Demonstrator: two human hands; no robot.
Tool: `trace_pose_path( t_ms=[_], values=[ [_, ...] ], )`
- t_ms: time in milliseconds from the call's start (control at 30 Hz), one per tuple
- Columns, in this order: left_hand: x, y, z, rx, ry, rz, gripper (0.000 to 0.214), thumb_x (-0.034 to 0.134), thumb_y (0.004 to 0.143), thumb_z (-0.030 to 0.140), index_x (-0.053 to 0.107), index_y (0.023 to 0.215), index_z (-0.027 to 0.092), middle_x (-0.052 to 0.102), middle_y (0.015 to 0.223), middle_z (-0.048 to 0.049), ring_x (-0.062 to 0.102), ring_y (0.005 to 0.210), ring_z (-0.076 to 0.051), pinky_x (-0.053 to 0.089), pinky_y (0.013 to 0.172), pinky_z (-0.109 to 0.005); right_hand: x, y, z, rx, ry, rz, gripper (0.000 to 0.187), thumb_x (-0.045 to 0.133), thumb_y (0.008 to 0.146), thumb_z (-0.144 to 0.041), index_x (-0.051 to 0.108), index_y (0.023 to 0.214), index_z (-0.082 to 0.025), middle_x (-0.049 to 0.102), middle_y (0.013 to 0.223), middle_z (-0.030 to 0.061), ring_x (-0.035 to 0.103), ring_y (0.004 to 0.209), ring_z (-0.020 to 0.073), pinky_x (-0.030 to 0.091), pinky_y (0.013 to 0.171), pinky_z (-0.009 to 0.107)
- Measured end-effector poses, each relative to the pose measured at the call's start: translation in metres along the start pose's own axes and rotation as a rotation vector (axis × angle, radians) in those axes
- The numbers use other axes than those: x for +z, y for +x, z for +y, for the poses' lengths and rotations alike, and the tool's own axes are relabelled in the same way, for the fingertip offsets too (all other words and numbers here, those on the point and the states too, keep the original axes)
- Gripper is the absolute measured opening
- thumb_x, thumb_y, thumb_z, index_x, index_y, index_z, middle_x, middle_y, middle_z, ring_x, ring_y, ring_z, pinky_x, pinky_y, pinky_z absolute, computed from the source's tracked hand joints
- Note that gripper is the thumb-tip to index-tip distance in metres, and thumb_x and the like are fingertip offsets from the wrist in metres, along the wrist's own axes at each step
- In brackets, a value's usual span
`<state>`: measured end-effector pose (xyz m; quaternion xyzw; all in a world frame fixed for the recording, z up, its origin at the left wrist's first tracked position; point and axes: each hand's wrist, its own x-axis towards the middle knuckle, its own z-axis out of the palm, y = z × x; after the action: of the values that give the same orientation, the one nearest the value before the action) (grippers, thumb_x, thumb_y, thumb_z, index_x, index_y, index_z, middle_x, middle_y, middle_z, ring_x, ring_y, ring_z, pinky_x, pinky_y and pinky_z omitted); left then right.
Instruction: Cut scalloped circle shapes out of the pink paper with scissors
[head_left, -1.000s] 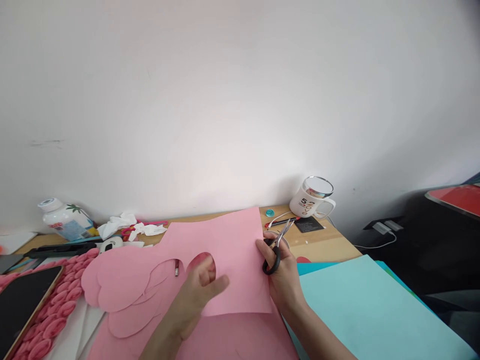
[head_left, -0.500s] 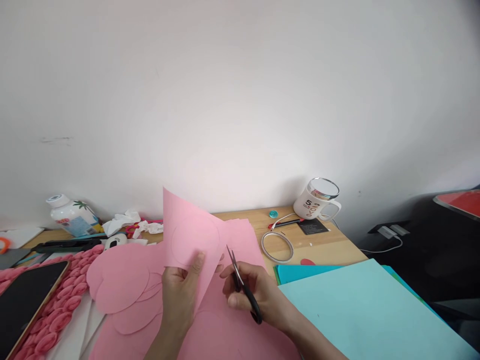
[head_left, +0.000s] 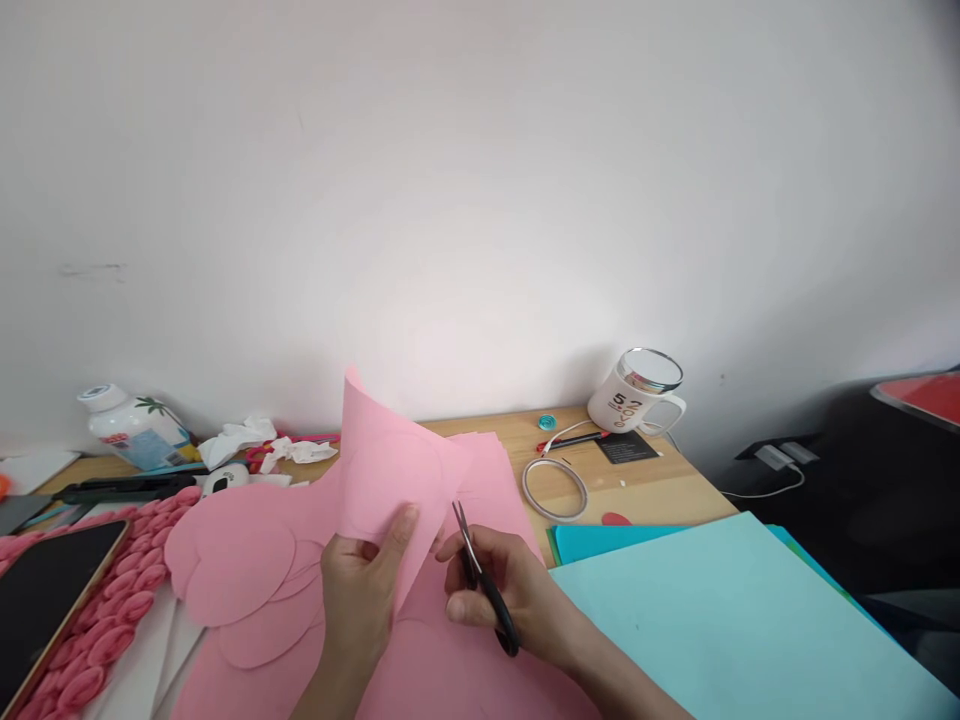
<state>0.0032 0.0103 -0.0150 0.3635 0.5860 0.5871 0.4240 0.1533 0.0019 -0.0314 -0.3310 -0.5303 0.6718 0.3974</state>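
My left hand (head_left: 367, 575) pinches a pink paper sheet (head_left: 394, 465), thumb in front and fingers behind. The sheet stands raised and curls at its upper left; a faint curved pencil line shows on it. In my right hand (head_left: 502, 590) is a pair of black-handled scissors (head_left: 480, 575), blades pointing up and slightly parted, close to the sheet's right edge. Whether the blades touch the paper I cannot tell. Beneath both hands lie more pink sheets (head_left: 480, 660). Several cut pink paper rounds (head_left: 244, 570) overlap to the left of my left hand.
Light blue paper (head_left: 697, 610) covers the right front. Behind it are a roll of tape (head_left: 555, 490), a pen (head_left: 574, 441), a black card (head_left: 628, 447) and a white mug (head_left: 634, 395). At left are a phone (head_left: 56, 600) on a pink knitted mat (head_left: 120, 620), a white bottle (head_left: 139, 430) and crumpled tissues (head_left: 236, 440).
The pink sheet has shifted a little to the right and its top corner curls more. The scissors have tilted slightly, their tips still by the sheet's edge. The view has turned slightly.
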Motion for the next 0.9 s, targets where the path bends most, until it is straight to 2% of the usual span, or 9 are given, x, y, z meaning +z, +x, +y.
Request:
trace_pose_path(
  t_ms=[133, 233, 367, 500, 700, 800, 900],
  values=[
    [0.005, -0.006, 0.005, 0.041, 0.133, 0.021, 0.026, 0.075, 0.05, 0.034, 0.067, 0.062, 0.011, 0.067, 0.054, -0.0035, 0.062, 0.054, -0.02, 0.046, 0.045, -0.023, -0.001, -0.001, -0.005, -0.028, 0.023, 0.007, 0.037, 0.078, 0.058, -0.04, 0.057, 0.078, -0.016, 0.051, 0.065, -0.0027, 0.044, 0.058, 0.01, 0.036, 0.055, 0.022],
    [0.008, -0.01, 0.012, 0.035, 0.115, -0.01, 0.026, 0.073, 0.052, 0.036, 0.067, 0.061, 0.012, 0.069, 0.055, -0.0044, 0.062, 0.053, -0.02, 0.047, 0.047, -0.024, 0.0, -0.001, -0.008, -0.033, 0.025, 0.011, 0.038, 0.077, 0.057, -0.043, 0.057, 0.075, -0.016, 0.049, 0.061, -0.0037, 0.041, 0.055, 0.009, 0.034, 0.052, 0.021],
    [0.009, -0.011, 0.017, -0.005, 0.137, -0.079, 0.026, 0.07, 0.057, 0.037, 0.061, 0.049, 0.014, 0.058, 0.037, -0.0004, 0.053, 0.037, -0.014, 0.041, 0.039, -0.022, 0.002, 0.0, -0.007, -0.046, 0.038, 0.015, 0.036, 0.076, 0.06, -0.042, 0.06, 0.077, -0.014, 0.044, 0.055, -0.0059, 0.036, 0.049, 0.0068, 0.03, 0.046, 0.019],
    [0.01, -0.011, 0.017, -0.048, 0.121, -0.148, 0.032, 0.067, 0.061, 0.036, 0.053, 0.04, 0.016, 0.048, 0.029, 0.0024, 0.042, 0.028, -0.01, 0.036, 0.033, -0.022, 0.004, 0.001, 0.001, -0.046, 0.04, 0.033, 0.037, 0.075, 0.06, -0.043, 0.059, 0.077, -0.014, 0.048, 0.055, -0.0047, 0.042, 0.047, 0.008, 0.032, 0.046, 0.02],
    [0.01, -0.013, 0.016, -0.058, 0.175, -0.151, 0.034, 0.067, 0.06, 0.034, 0.05, 0.037, 0.015, 0.044, 0.026, 0.003, 0.037, 0.025, -0.008, 0.029, 0.029, -0.019, 0.002, 0.0, 0.005, -0.056, 0.04, 0.094, 0.041, 0.078, 0.059, -0.04, 0.053, 0.081, -0.016, 0.048, 0.059, -0.0052, 0.042, 0.052, 0.0083, 0.032, 0.048, 0.02],
    [0.01, -0.013, 0.016, -0.058, 0.18, -0.164, 0.036, 0.067, 0.059, 0.034, 0.049, 0.035, 0.015, 0.044, 0.025, 0.0029, 0.037, 0.024, -0.007, 0.028, 0.028, -0.019, 0.002, -0.001, 0.002, -0.093, 0.03, 0.112, 0.039, 0.08, 0.058, -0.036, 0.051, 0.076, -0.016, 0.049, 0.062, -0.0046, 0.042, 0.057, 0.0085, 0.032, 0.053, 0.02],
    [0.01, -0.014, 0.016, -0.06, 0.149, -0.179, 0.032, 0.067, 0.059, 0.033, 0.052, 0.038, 0.015, 0.044, 0.025, 0.0031, 0.037, 0.023, -0.007, 0.029, 0.028, -0.019, 0.005, 0.0, 0.001, -0.085, 0.048, 0.125, 0.039, 0.079, 0.059, -0.039, 0.05, 0.073, -0.016, 0.048, 0.059, -0.0054, 0.039, 0.053, 0.0072, 0.03, 0.049, 0.019]
  ],
)
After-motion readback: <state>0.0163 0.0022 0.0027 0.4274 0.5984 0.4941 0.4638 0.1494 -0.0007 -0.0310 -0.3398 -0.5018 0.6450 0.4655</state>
